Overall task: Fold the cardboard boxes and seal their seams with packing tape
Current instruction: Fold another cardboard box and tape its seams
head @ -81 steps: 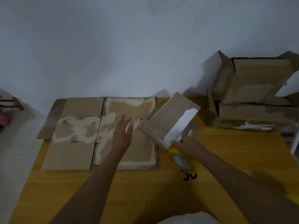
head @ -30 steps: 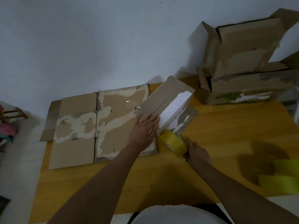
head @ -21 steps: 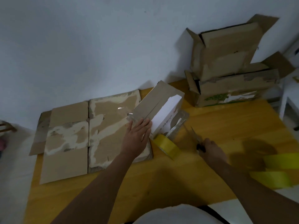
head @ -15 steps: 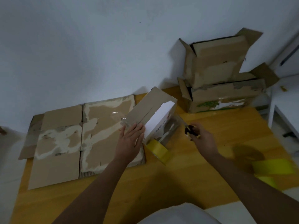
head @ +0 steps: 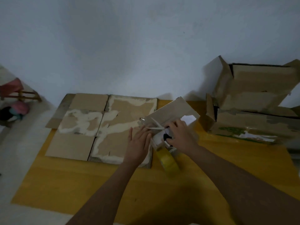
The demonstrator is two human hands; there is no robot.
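The small cardboard box (head: 170, 113) sits at the table's (head: 227, 159) centre, left hand (head: 139, 142) flat against its 9 o'clock side, fingers straight. The right hand (head: 180, 137) grips black-handled scissors (head: 159, 127), blades spread, over the box; the yellow tape roll (head: 168, 161) lies at 6 o'clock, and no writing is legible

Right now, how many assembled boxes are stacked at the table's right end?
2: upper open brown cardboard box against the wall, lower long cardboard box beneath it. More may be out of frame.

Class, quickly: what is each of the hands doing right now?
Left hand: open, flat against the small brown cardboard box.
Right hand: grips black-handled scissors.
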